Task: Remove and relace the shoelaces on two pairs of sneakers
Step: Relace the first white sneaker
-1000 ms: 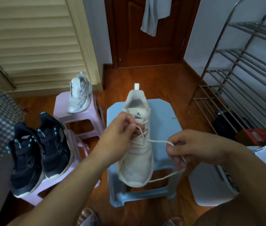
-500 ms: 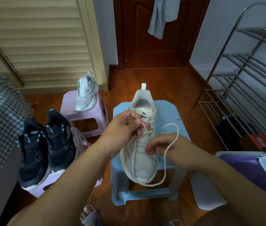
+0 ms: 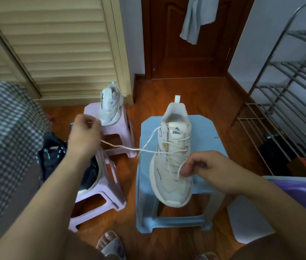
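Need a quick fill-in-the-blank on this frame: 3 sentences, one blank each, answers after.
1. The cream sneaker being laced stands on the ____ stool.
2. The left hand pulls the shoelace out toward the ____ side of the view.
3. The other white sneaker sits on a ____ stool.

Missing words: blue; left; pink

I count two white sneakers: one [image 3: 171, 162] on the blue stool [image 3: 202, 128], one [image 3: 110, 106] on the far pink stool [image 3: 118, 126]. Dark sneakers [image 3: 54, 158]: at least one, the left arm hides the rest. Stools: three, one blue, two pink, the near pink one [image 3: 109, 196] under the dark pair. One shoelace [image 3: 129, 148] in play. Two hands: left [image 3: 84, 134], right [image 3: 202, 167]. One metal shoe rack [image 3: 287, 94]. One wooden door [image 3: 182, 38], one grey cloth [image 3: 195, 17] hanging on it.
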Demonstrator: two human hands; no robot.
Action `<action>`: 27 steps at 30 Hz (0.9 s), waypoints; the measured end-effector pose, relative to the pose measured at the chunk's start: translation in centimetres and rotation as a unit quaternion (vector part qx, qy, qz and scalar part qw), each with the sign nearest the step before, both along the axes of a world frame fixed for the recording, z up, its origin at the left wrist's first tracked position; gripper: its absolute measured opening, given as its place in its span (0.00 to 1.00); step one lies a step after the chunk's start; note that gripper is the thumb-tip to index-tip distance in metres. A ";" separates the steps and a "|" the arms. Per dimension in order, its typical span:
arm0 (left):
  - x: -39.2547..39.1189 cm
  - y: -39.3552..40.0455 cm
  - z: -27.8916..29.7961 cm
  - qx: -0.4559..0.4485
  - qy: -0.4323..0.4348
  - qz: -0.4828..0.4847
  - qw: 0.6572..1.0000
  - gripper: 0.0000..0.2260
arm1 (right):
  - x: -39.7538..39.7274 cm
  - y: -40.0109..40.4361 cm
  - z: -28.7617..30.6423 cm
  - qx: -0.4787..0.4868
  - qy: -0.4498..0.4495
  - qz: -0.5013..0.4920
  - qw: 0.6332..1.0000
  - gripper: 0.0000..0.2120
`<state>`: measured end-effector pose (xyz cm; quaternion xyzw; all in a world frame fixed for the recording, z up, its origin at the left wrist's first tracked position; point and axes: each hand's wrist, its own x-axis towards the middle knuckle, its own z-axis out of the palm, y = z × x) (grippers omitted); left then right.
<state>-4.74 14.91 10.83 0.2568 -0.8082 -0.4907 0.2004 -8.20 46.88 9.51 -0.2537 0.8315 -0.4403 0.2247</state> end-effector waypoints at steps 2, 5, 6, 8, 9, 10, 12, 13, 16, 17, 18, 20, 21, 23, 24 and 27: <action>0.5 4.7 0.3 -0.129 -0.056 -0.150 0.979 0.03 | 0.0 -0.2 -0.1 -0.020 -0.016 -0.003 1.000 0.15; 0.2 7.8 -1.1 -0.231 -0.127 -0.306 0.915 0.07 | -0.2 -0.4 -0.3 -0.039 -0.026 -0.006 0.999 0.16; 0.0 8.7 -1.5 -0.255 -0.131 -0.336 0.897 0.08 | -0.3 -0.3 -0.3 -0.043 -0.027 -0.006 0.999 0.16; -0.1 9.5 -2.0 -0.261 -0.116 -0.366 0.886 0.07 | -0.5 -0.2 -0.2 -0.048 -0.033 -0.007 0.998 0.17; -0.2 9.5 -2.1 -0.261 -0.108 -0.375 0.883 0.06 | -0.5 -0.1 -0.2 -0.049 -0.034 -0.006 0.998 0.18; -0.3 9.3 -2.2 -0.264 -0.095 -0.379 0.882 0.06 | -0.3 -0.1 -0.1 -0.049 -0.033 -0.006 0.998 0.18; -0.2 8.3 -1.8 -0.310 -0.065 -0.360 0.878 0.06 | -0.1 -0.2 -0.1 -0.044 -0.025 -0.010 0.999 0.19; -0.2 7.4 -1.4 -0.333 -0.051 -0.319 0.886 0.06 | -0.1 -0.2 -0.1 -0.041 -0.024 -0.014 0.999 0.19; -0.3 2.9 0.6 -0.335 -0.042 -0.138 0.931 0.06 | -0.2 -0.1 -0.2 -0.038 -0.032 -0.022 0.999 0.18; 0.0 1.2 1.1 -0.329 -0.051 -0.097 0.938 0.05 | -0.3 -0.2 -0.2 -0.037 -0.035 -0.026 0.998 0.18; 0.4 -0.1 1.2 -0.324 -0.068 -0.082 0.940 0.06 | -0.3 -0.2 -0.3 -0.037 -0.038 -0.031 0.998 0.17; 1.2 -0.8 1.1 -0.310 -0.132 -0.108 0.935 0.08 | -0.3 -0.2 -0.2 -0.040 -0.046 -0.041 0.997 0.18; 1.5 -0.6 0.9 -0.287 -0.164 -0.126 0.935 0.08 | -0.3 -0.3 -0.1 -0.042 -0.048 -0.042 0.997 0.18; 1.7 -0.2 0.8 -0.219 -0.189 -0.152 0.945 0.04 | -0.4 -0.5 0.0 -0.042 -0.047 -0.040 0.997 0.20; 1.7 -0.1 0.9 -0.187 -0.187 -0.160 0.951 0.04 | -0.4 -0.6 0.0 -0.042 -0.047 -0.039 0.997 0.20; 2.2 0.8 1.3 -0.110 -0.147 -0.184 0.966 0.11 | -0.4 -1.0 0.2 -0.052 -0.061 -0.051 0.995 0.19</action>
